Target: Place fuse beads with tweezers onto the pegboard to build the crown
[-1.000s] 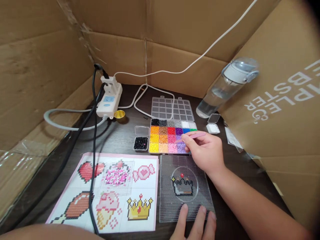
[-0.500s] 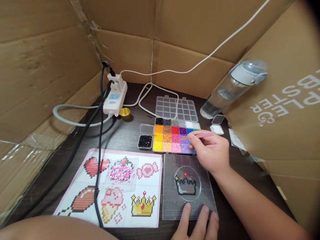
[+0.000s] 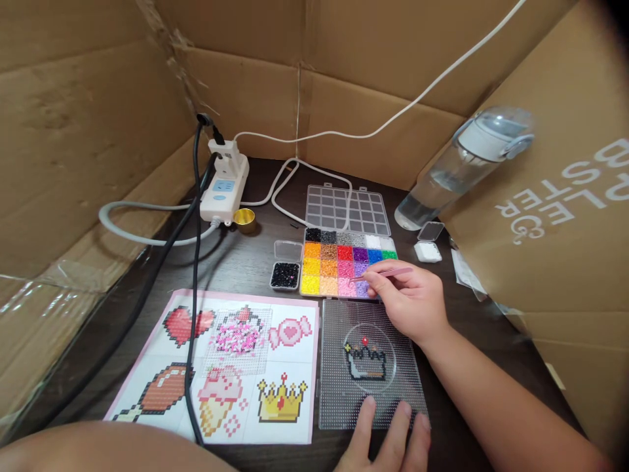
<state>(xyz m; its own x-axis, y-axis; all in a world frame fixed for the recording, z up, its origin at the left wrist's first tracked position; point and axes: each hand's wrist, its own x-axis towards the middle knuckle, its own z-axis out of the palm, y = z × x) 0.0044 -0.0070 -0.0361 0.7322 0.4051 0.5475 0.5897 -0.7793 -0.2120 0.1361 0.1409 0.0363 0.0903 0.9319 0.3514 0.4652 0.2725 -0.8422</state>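
My right hand (image 3: 413,298) pinches pink tweezers (image 3: 396,272). Their tips reach the pink bead compartments of the open bead box (image 3: 320,297); whether a bead is between them is too small to tell. With fingers spread, my left hand (image 3: 388,439) rests on the front edge of the clear pegboard (image 3: 339,406). A crown outline of black beads (image 3: 366,377) sits on the pegboard, with a red bead tip at its top and a yellow star at its left point. To the left lies a pattern sheet (image 3: 236,429) with a printed yellow crown (image 3: 280,401).
Black beads fill a small box (image 3: 285,275) beside the bead box. A gold cup (image 3: 244,221) stands by the power strip (image 3: 223,193). Black cables (image 3: 195,262) cross the pattern sheet. A water bottle (image 3: 442,177) and white beads (image 3: 428,252) are at right, within cardboard walls (image 3: 368,85).
My right hand has moved slightly left, carrying the tweezer tips from the purple compartments down and left to the pink ones. My left hand stays on the pegboard. The view has shifted slightly.
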